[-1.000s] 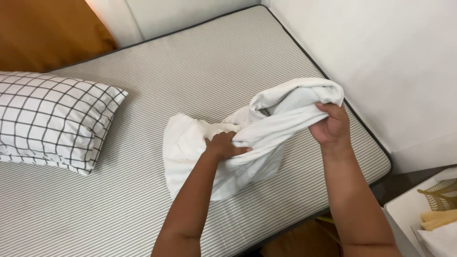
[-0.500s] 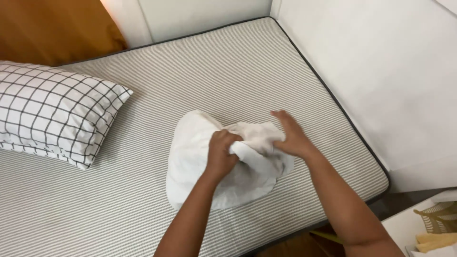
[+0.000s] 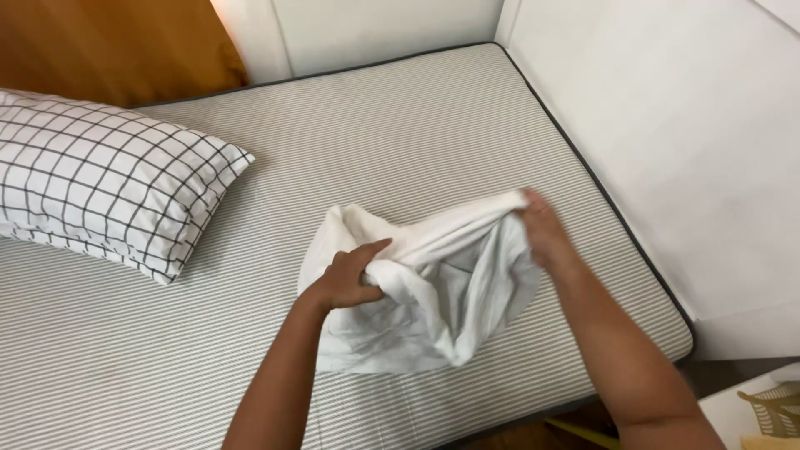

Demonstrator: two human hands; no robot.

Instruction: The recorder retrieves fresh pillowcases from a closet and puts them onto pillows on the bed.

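Since half a second ago the hands have pulled apart: the right hand point(image 3: 543, 229) has moved out toward the bed's right edge, stretching the bunched white cloth point(image 3: 433, 296) open again.

Head view: white cloth lies on the bed point(image 3: 358, 142) near its right edge, toward the near right corner. Its top edge is pulled taut between the hands, long axis running left-right, rising slightly to the right; the rest hangs and pools in soft folds toward the near edge. Left hand point(image 3: 350, 279) fist closed on a gathered wad of the cloth at its left-middle. Right hand closed, pinching the cloth's upper right corner, fingers mostly hidden by fabric.

Bed cover is fine grey-and-white stripes, flat, dark piping at the mattress edge. Pillow point(image 3: 100, 187) at the left edge, white with black grid, plump, well apart from the cloth. White walls behind and right, wooden panel point(image 3: 108, 46) at far left. A woven basket point(image 3: 771, 408) at the bottom right, off the bed.
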